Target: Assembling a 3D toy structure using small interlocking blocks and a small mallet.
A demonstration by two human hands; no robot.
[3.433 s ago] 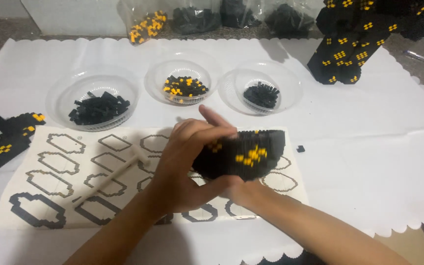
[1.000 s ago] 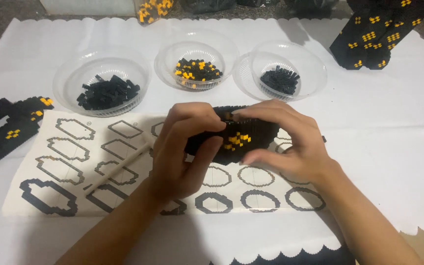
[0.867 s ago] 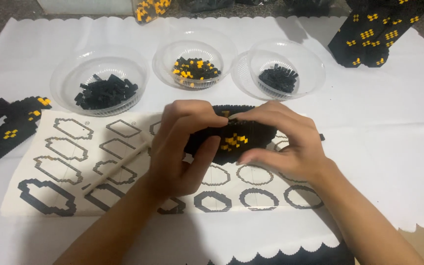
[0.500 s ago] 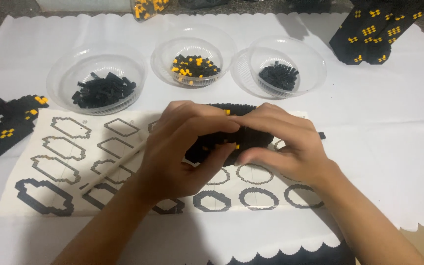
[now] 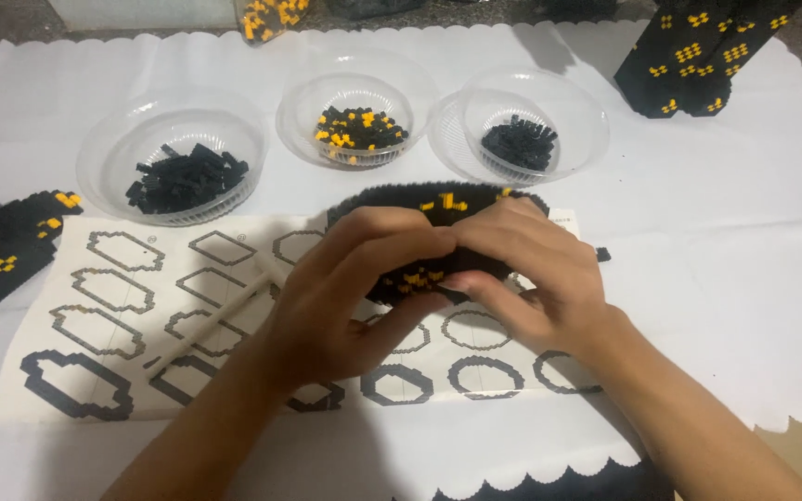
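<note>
Two hands (image 5: 447, 278) clamped on one black brick piece (image 5: 438, 209), three bowls (image 5: 174, 139) behind, perhaps plastic.

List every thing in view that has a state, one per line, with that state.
Left hand: closed on the black-and-yellow brick piece.
Right hand: closed on the same piece.
Black-and-yellow brick piece: held up off the sheet in both hands.
Left bowl: holds black bricks.
Middle bowl: holds black and yellow bricks.
Right bowl: holds black bricks.
Instruction sheet: lying flat, unfolded.
Brick tower: assembled, standing.
</note>
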